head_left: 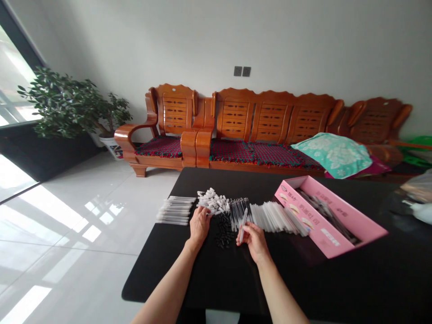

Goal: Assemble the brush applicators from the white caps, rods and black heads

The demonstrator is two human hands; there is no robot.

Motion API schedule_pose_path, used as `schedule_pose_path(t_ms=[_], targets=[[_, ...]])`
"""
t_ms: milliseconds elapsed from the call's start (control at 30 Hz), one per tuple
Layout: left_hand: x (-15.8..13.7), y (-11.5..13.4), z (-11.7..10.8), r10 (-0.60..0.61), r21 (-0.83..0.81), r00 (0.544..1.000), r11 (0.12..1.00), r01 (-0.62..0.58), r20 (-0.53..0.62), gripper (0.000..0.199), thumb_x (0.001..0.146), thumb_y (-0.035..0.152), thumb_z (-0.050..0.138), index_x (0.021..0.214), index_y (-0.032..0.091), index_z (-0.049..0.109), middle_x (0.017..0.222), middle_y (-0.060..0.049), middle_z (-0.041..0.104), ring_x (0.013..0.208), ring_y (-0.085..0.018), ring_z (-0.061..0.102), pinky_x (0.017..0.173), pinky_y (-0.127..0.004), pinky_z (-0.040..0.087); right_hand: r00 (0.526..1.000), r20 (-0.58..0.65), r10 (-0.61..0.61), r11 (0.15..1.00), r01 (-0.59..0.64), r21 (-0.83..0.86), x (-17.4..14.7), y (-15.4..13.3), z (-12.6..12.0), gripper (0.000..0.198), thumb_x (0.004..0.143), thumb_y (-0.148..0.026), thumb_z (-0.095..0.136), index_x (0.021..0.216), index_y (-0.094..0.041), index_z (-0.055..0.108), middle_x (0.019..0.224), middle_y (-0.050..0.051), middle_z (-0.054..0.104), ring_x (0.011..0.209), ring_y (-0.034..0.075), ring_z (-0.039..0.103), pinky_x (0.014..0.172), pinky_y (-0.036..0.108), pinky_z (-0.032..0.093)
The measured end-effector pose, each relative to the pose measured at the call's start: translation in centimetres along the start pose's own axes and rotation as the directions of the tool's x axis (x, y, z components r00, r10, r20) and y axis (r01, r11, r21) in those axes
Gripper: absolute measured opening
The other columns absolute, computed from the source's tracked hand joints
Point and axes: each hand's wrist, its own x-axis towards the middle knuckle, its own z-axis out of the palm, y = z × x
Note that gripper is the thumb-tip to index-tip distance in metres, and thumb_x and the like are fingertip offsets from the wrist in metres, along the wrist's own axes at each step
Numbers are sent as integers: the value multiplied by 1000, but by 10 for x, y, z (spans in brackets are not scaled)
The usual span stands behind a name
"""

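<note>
My right hand (254, 240) is closed around a slim white pen (243, 224), held nearly upright between thumb and fingers. At the near edge of a heap of white pen caps (212, 198), my left hand (199, 225) has its fingers bent together; whether a cap is between them is hidden. Small black plugs (223, 234) lie scattered between my hands. Behind my right hand are dark-tipped ink refills (239, 209) in a row, with translucent white pen barrels (275, 217) beside them. Left of my left hand, several white pens (175, 210) lie side by side.
A pink box (332, 243) holding dark thin sticks stands at the right of the black table (216, 279). A white object (420, 211) sits at the far right. Beyond the table are a wooden bench (236, 117), a green towel (334, 153) and a potted plant (72, 105).
</note>
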Motion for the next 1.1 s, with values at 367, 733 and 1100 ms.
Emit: schedule_pose_path(t_ms=[367, 733, 1100], targets=[[0, -4, 0, 22, -99, 1000, 995, -20, 16, 13, 88, 12, 57, 94, 21, 65, 97, -4, 63, 86, -17, 60, 78, -26, 45, 1000, 8, -2, 1000, 2, -10, -1, -1, 1, 20, 74, -32, 70, 78, -14, 63, 54, 2, 66, 45, 17, 62, 41, 27, 53], [-6, -8, -4, -1, -157, 1000, 988, 2, 4, 10, 85, 11, 57, 84, 18, 64, 95, -5, 60, 83, -17, 61, 78, -27, 47, 1000, 16, -1, 1000, 2, -4, -1, 0, -1, 21, 73, -33, 71, 78, -14, 64, 55, 2, 66, 45, 17, 63, 40, 27, 53], [-6, -8, -7, -158, -385, 985, 915, 118, -72, 16, 86, 26, 57, 78, 18, 69, 86, -6, 64, 76, -18, 63, 75, -29, 49, 1000, -12, 2, 1000, -2, 9, -2, -2, 1, 22, 72, -33, 73, 77, -13, 65, 54, 3, 67, 45, 18, 63, 40, 27, 53]])
